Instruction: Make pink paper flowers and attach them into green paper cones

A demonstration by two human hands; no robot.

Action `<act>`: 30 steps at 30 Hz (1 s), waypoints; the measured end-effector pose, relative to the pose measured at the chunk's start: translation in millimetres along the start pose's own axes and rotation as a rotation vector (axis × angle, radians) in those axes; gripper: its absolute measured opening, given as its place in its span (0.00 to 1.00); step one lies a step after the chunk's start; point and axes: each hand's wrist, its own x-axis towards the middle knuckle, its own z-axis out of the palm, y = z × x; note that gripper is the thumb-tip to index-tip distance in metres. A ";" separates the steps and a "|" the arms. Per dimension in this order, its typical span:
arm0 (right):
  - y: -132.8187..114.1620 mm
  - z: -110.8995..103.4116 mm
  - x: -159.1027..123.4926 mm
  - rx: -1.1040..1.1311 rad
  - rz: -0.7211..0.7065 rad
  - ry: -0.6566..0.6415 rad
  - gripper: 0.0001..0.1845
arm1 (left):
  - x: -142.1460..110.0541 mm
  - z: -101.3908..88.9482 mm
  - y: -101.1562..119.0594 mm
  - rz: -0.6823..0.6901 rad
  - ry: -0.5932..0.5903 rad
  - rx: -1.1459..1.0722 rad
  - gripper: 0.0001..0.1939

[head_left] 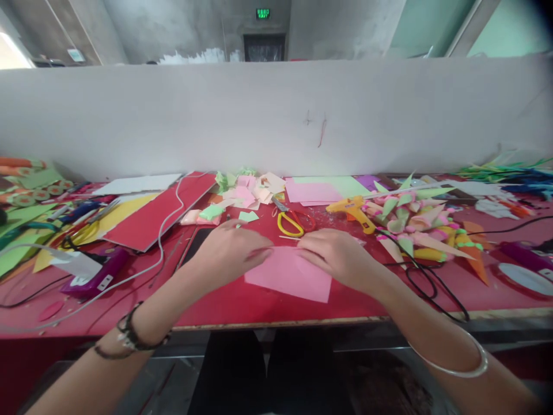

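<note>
Head view shows your left hand [235,245] and right hand [339,253] pinched closed on the pink sheet's [289,275] far edge, at the red table's [207,302] front, its near part unfolded, so shaping seems barely begun, gluing undone.

Pink paper sheet [289,276] — plain, slightly askew — over the red tabletop [207,305], near its front edge

The far corners of a pink sheet [289,276] disappear beneath the left hand [228,248] and right hand [341,255], whose fingers [310,244] are partly hidden. Toward the right end of the worktop [207,302], a purple block [527,257] is cropped, as are orange rolls [14,170] at the left. Upper characters on a green sign [262,14] are too small to read.
</note>
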 end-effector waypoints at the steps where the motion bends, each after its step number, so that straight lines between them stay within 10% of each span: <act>1: -1.5 2.5 1.7 -0.004 0.023 -0.006 0.16 | 4.0 1.5 4.3 0.000 0.042 0.056 0.12; 9: 3.3 -0.7 -3.8 0.249 0.054 -0.020 0.16 | 15.9 14.4 19.7 0.128 0.309 0.227 0.12; 16: 23.7 -6.0 -31.1 0.315 0.170 0.042 0.17 | -10.6 7.0 -17.2 -0.007 0.181 0.187 0.10; 23: 34.9 20.3 -25.9 0.394 0.345 0.279 0.17 | -21.2 33.6 -5.6 -0.380 -0.011 -0.967 0.15; 27: 30.0 37.1 -18.0 0.111 0.310 0.423 0.10 | -17.5 47.5 11.2 -0.499 -0.048 -1.008 0.15; 30: 14.0 42.4 -16.8 -0.017 0.140 0.477 0.22 | -14.2 48.8 14.9 -0.549 0.006 -0.945 0.15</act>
